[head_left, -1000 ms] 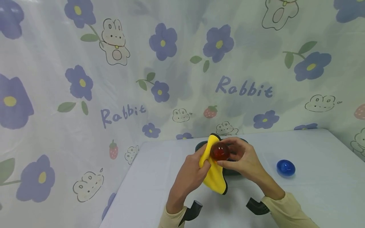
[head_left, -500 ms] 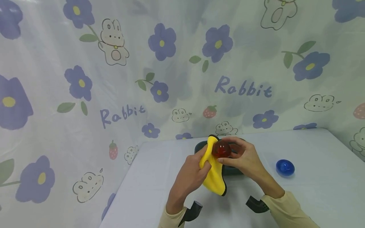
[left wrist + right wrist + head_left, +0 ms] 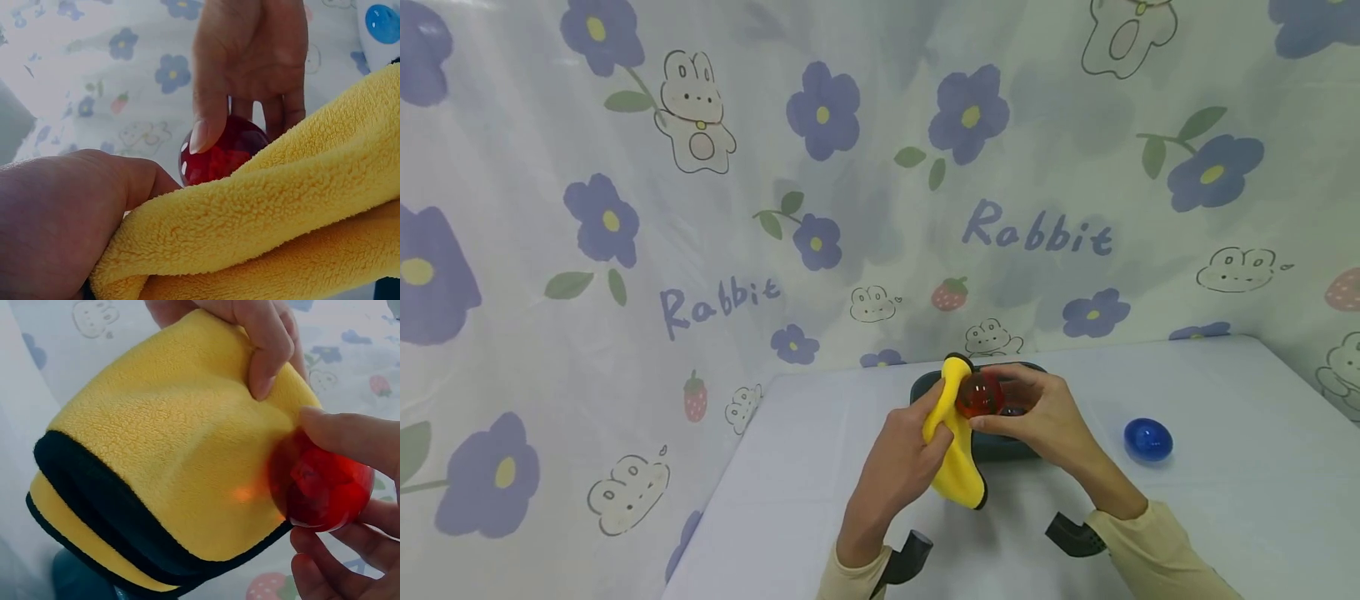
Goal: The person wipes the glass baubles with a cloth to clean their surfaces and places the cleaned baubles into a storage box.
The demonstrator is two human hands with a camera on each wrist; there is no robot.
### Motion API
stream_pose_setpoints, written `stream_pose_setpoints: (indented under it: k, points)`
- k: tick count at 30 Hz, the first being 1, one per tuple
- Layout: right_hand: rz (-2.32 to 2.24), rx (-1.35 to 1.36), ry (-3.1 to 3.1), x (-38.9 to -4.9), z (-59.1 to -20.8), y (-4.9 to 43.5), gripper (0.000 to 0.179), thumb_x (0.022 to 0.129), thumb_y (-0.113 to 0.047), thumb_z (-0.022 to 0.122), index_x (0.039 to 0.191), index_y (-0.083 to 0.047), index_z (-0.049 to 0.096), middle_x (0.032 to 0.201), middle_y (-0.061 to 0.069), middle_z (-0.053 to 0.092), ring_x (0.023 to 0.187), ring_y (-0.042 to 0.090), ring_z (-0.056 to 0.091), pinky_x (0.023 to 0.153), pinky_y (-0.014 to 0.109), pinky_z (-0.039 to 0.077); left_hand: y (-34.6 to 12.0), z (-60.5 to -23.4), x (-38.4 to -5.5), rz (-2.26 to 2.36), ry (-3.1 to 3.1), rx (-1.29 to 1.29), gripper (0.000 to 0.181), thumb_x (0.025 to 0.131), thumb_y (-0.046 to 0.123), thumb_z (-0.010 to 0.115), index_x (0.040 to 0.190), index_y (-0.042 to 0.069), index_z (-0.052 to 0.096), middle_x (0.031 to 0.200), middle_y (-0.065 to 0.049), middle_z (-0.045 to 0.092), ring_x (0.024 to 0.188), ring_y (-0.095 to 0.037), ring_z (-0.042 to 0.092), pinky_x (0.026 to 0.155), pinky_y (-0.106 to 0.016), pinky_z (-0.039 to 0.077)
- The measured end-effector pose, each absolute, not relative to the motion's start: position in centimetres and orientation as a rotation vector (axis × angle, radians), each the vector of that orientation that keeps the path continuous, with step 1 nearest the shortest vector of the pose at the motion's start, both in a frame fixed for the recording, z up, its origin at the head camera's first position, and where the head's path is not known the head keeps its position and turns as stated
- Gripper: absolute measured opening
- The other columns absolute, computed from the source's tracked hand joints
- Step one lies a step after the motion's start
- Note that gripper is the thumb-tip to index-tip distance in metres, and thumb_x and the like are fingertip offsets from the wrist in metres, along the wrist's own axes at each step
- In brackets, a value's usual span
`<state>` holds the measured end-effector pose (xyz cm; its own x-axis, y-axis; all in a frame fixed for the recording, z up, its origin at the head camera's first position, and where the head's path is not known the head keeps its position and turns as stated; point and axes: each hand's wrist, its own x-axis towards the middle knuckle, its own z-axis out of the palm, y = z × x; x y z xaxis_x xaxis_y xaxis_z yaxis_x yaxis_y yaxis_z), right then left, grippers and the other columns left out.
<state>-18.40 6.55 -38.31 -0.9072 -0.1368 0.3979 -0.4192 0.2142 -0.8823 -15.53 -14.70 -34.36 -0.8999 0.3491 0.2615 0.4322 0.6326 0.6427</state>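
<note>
My left hand [image 3: 898, 454] grips a folded yellow plush cloth [image 3: 957, 471] with black edging, thumb on the near face. Against the cloth's right side sits a see-through red ball [image 3: 980, 396]. The thumb and fingers of my right hand [image 3: 1051, 421] hold this ball. In the right wrist view, the ball [image 3: 322, 484] touches the fleecy cloth [image 3: 169, 437], and a reddish glow falls on the fabric. From the left wrist, the cloth [image 3: 262, 215] hides the ball's lower part. Both hands are above the table, in front of a dark green container.
The dark green container [image 3: 1007, 448] stands on the white table [image 3: 805, 467], partly hidden by hands and cloth; something bluish shows inside. A shiny blue ball [image 3: 1147, 439] lies to the right. A flower-and-rabbit patterned curtain [image 3: 880, 208] hangs behind and at left.
The cloth's lower end has swung slightly left, and more of the container shows. The red ball moved a little right, then back left against the cloth. Both hands keep their hold.
</note>
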Motion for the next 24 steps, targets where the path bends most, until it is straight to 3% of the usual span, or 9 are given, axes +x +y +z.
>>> stream_pose_setpoints:
  k: [16,24]
  points:
    - [1.715,0.748,-2.337,-18.14,-38.25,5.88,0.057,0.076,-0.02,0.092,0.124,-0.01,0.063,0.119,0.012,0.07,0.097,0.017,0.072,0.087,0.025,0.06,-14.89,-34.56,-15.47,-1.087,-2.659,-0.668,0.055,0.097,0.008,0.055,0.151,0.011,0.053,0.116,-0.008,0.073,0.075,-0.008,0.059,0.072,-0.018,0.054]
    - [1.678,0.759,-2.298,-17.82,-38.24,5.74,0.054,0.075,-0.018,0.092,0.123,-0.013,0.066,0.121,0.008,0.069,0.098,0.014,0.071,0.091,0.023,0.058,-15.16,-34.82,-16.01,-1.151,-2.642,-0.717,0.054,0.096,0.007,0.053,0.15,0.011,0.054,0.112,-0.007,0.073,0.074,-0.008,0.059,0.071,-0.019,0.054]
